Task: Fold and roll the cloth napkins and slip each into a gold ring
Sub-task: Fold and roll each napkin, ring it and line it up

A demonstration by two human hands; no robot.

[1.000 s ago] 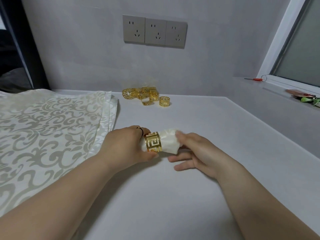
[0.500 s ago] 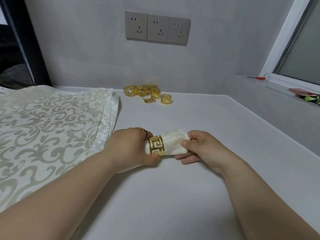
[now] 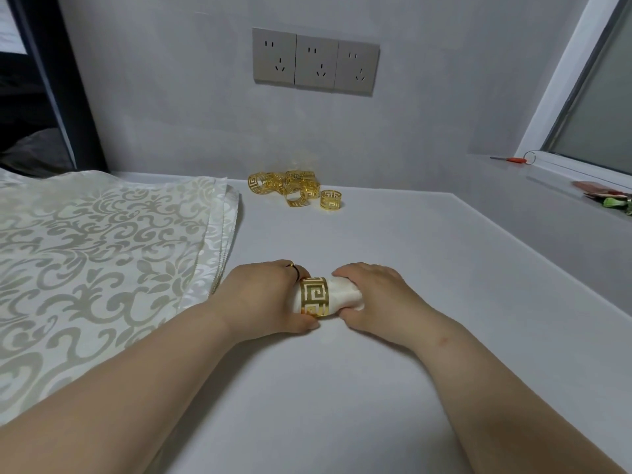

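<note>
**A:** Where is the napkin (image 3: 346, 295)?

**B:** It is rolled up. It lies on the tabletop (image 3: 376, 388), near the middle and a bit toward the front edge. Both hands are on it.

**A:** And the ring (image 3: 314, 296)?

**B:** The gold ring goes around the roll, between the two hands. White cloth pokes out on its right side.

**A:** What does the left hand (image 3: 266, 295) do?

**B:** Its grip is clamped on the roll, just left of the ring. The thumb touches the ring's near side.

**A:** And the right hand (image 3: 376, 295)?

**B:** Its grip is clamped on the right end of the roll. The fingers curl over the top.

**A:** What else is there?

**B:** More gold rings (image 3: 294, 188) sit in a little heap at the back edge, by the wall (image 3: 171, 114). One stands just beside the heap, on its right. A stack of flat cloths (image 3: 102, 241) with a leafy pattern covers the left side of the tabletop, next to the left hand. Three sockets (image 3: 316, 61) are on the wall above the heap.
</note>
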